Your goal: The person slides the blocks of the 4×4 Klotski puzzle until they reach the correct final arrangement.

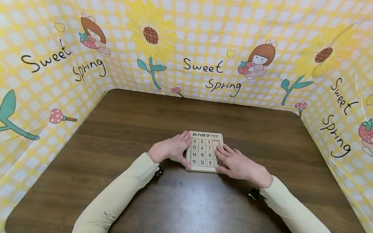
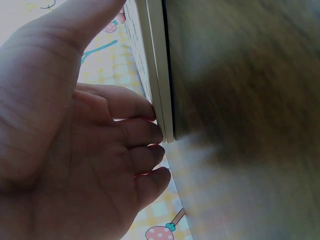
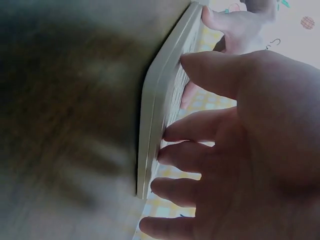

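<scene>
Cream sleeve (image 1: 116, 191), then left hand (image 1: 175, 147): fingers close together, thumb spread away, tips at the left rim of the magnetic number sliding puzzle (image 1: 202, 155), flat on the wood-grain table (image 1: 131, 119). From here I judge it light, stiff, tiles (image 1: 209, 155) slick; I'd grip opposite side rims. Right hand (image 1: 237, 163): fingers spread, tips over the right column, pinching nothing.
</scene>
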`<action>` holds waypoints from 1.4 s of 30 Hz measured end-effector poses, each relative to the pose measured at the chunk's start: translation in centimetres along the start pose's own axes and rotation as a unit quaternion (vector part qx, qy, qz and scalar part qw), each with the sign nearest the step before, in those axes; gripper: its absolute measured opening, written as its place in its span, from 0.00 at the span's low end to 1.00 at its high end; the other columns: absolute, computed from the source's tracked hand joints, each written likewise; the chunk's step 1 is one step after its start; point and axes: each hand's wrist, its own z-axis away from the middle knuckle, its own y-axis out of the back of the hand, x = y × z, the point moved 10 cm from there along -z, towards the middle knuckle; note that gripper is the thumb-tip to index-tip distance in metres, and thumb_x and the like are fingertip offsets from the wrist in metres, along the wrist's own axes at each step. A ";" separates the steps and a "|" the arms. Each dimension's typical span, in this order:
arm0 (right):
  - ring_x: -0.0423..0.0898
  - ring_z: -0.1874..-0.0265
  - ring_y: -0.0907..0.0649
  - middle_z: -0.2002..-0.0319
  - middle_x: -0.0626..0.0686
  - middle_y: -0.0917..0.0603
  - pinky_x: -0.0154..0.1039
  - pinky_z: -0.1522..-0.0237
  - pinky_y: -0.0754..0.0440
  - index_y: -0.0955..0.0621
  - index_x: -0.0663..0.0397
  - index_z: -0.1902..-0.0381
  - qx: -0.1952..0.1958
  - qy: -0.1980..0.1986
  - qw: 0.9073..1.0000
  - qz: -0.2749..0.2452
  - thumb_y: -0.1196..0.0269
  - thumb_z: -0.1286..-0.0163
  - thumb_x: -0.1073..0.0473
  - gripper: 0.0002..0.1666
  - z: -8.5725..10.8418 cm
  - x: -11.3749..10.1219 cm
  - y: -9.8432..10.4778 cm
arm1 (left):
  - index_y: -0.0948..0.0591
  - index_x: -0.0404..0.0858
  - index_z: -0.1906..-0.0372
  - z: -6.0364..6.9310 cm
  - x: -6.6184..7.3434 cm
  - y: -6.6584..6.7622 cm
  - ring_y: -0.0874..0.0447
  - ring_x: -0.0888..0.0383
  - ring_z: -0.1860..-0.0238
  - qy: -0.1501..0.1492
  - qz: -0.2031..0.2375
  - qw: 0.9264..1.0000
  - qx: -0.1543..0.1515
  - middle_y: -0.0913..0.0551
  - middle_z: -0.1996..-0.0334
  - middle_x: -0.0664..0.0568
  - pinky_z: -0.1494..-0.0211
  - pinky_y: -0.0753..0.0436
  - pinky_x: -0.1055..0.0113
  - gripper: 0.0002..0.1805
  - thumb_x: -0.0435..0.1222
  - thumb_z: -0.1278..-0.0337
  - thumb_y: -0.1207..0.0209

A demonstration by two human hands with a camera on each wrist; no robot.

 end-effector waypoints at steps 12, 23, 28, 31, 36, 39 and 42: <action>0.65 0.25 0.44 0.23 0.61 0.43 0.71 0.32 0.39 0.40 0.58 0.25 0.000 0.000 1.000 -0.013 0.48 0.25 0.40 0.41 -0.9 0.7 0.4 | 0.54 0.31 0.23 0.0 0.0 0.0 0.66 0.46 0.20 -0.001 0.001 1.000 -0.003 0.62 0.21 0.39 0.18 0.55 0.56 0.68 0.66 0.58 0.33; 0.65 0.26 0.39 0.23 0.62 0.44 0.70 0.33 0.37 0.40 0.60 0.25 -0.005 -0.013 1.000 -0.012 0.48 0.25 0.41 0.41 -2.2 1.8 0.6 | 0.54 0.32 0.22 0.0 0.0 -0.1 0.67 0.47 0.20 -0.001 0.010 1.000 -0.005 0.63 0.21 0.40 0.18 0.56 0.56 0.68 0.66 0.58 0.33; 0.63 0.26 0.38 0.23 0.59 0.44 0.71 0.34 0.37 0.39 0.56 0.24 0.014 -0.005 1.000 -0.006 0.47 0.25 0.41 0.40 -1.9 1.4 1.0 | 0.54 0.31 0.22 0.0 0.0 -0.1 0.67 0.46 0.20 -0.002 0.010 1.000 -0.004 0.62 0.21 0.39 0.18 0.56 0.56 0.68 0.66 0.57 0.33; 0.61 0.26 0.37 0.23 0.58 0.43 0.73 0.35 0.37 0.37 0.53 0.25 0.029 0.005 1.000 -0.005 0.47 0.26 0.41 0.38 -1.2 0.9 1.4 | 0.54 0.31 0.22 0.0 -0.1 -0.2 0.66 0.46 0.20 -0.001 0.008 1.000 -0.003 0.62 0.21 0.39 0.18 0.55 0.56 0.68 0.66 0.57 0.33; 0.63 0.27 0.36 0.24 0.59 0.40 0.72 0.35 0.36 0.37 0.53 0.25 0.040 0.019 0.999 0.000 0.45 0.26 0.42 0.38 0.3 0.0 1.3 | 0.54 0.31 0.22 0.0 -0.1 -0.2 0.67 0.47 0.20 0.003 0.007 1.000 -0.003 0.62 0.21 0.40 0.18 0.55 0.56 0.69 0.66 0.58 0.33; 0.64 0.28 0.35 0.25 0.60 0.38 0.72 0.36 0.35 0.37 0.57 0.26 0.043 0.029 0.999 0.009 0.44 0.26 0.43 0.39 1.2 -0.5 1.0 | 0.54 0.31 0.22 0.0 -0.1 -0.1 0.67 0.47 0.20 0.002 0.007 1.000 -0.004 0.62 0.21 0.40 0.18 0.55 0.56 0.69 0.67 0.58 0.33; 0.65 0.28 0.36 0.25 0.60 0.37 0.72 0.36 0.35 0.37 0.58 0.26 0.039 0.035 0.999 0.011 0.45 0.26 0.43 0.39 1.8 -1.0 0.7 | 0.54 0.31 0.22 0.1 0.0 0.0 0.66 0.46 0.20 0.002 0.006 1.000 -0.004 0.62 0.21 0.40 0.18 0.56 0.56 0.69 0.66 0.58 0.33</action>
